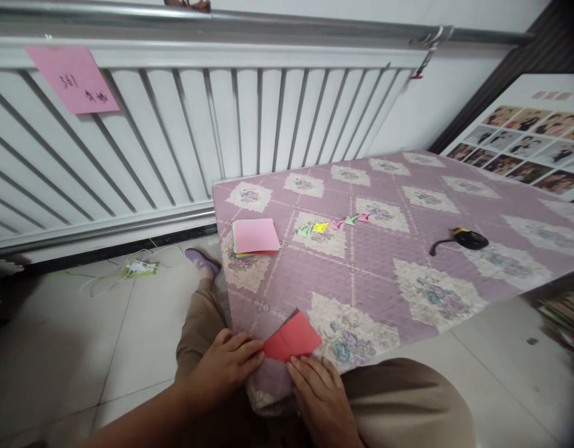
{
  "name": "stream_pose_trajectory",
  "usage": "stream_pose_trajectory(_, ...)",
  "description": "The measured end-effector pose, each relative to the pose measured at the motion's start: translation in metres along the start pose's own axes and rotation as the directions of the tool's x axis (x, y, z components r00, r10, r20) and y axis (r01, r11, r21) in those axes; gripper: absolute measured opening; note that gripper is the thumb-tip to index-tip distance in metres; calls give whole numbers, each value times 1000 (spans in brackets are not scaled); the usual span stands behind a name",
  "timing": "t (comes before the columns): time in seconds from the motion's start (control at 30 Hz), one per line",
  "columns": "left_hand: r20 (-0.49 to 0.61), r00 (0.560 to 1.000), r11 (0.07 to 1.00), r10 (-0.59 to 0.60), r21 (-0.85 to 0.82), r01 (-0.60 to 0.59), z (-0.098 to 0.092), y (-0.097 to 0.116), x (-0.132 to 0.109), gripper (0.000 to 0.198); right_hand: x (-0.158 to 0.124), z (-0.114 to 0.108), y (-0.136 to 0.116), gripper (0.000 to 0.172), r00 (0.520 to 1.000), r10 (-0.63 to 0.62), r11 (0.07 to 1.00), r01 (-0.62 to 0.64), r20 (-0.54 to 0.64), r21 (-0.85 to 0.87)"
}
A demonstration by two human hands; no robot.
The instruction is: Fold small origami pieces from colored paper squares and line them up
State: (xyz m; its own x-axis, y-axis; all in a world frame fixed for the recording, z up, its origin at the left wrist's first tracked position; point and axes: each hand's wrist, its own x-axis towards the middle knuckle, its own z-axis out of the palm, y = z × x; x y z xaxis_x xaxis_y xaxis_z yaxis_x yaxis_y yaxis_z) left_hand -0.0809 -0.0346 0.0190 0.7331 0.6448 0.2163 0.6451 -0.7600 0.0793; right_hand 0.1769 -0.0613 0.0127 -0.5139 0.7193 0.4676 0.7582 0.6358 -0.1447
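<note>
A piece of red paper (293, 336) with a faint crease lies on the near left corner of the patterned cloth (361, 280). My left hand (237, 358) rests on the paper's left end, its fingers close together. At the lower edge of the paper, the fingertips of my right hand (317, 386) press down on it, side by side. Further up, a stack of square paper (257, 236) has a pink sheet on top. To its right, several small folded paper pieces, among them a yellow one (320, 228), form a slanting row.
A black object with a short strap (471, 239) lies on the right part of the cloth. Behind the table stands a white radiator (249, 118) with a pink note (74, 81). A photo board (524, 140) leans at the far right. A power strip (142, 269) with cables lies on the floor.
</note>
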Motion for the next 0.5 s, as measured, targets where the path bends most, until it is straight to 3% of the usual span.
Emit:
stream_pose_trajectory(0.27, -66, 996, 998, -56, 1, 57, 8, 6, -11, 27, -5, -7, 8, 32, 997, -67, 997, 69, 44, -36)
stream_pose_trajectory(0.5, -199, 977, 997, -72, 5, 74, 13, 9, -7, 20, -22, -1, 23, 38, 983, -175, 971, 181, 51, -157)
